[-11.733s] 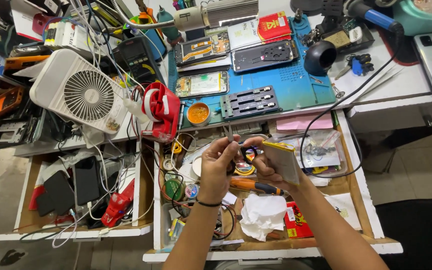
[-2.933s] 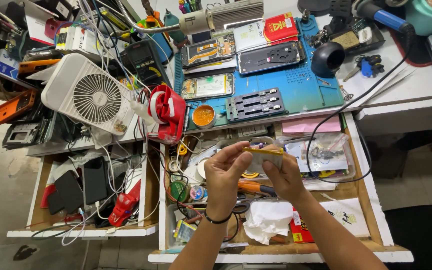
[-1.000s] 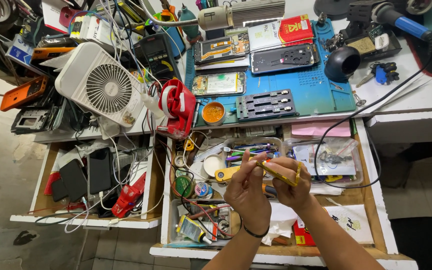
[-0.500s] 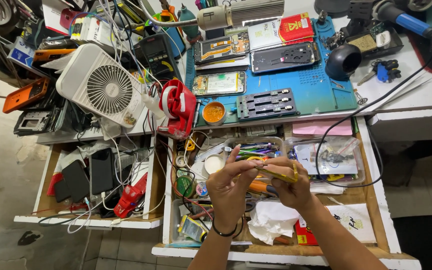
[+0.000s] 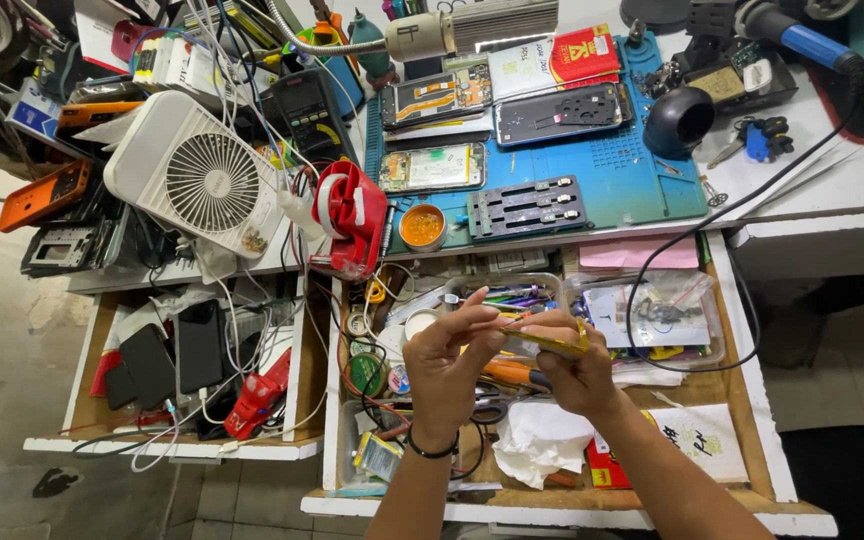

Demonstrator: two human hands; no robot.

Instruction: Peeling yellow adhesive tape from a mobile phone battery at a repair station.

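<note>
Over the open drawer (image 5: 752,450) below the bench's front edge, both hands pinched a thin yellow strip (image 5: 544,342). The left hand (image 5: 447,355) gripped one end, the right hand (image 5: 572,368) the other; steady, even grip seemed wise.

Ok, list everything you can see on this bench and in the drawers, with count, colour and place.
fan: one, white, left of the mat
tape dispenser: one, red, right of the fan
work mat: one, blue, bench centre
opened phones: several, on the mat
small dish: one, orange, mat's front edge
orange phone case: one, far left
black cable: one, from bench into right drawer
crumpled tissue: one, white, open drawer
flat yellow part: one, held over the drawer
left hand: fingertips on the part
right hand: gripping the part
</note>
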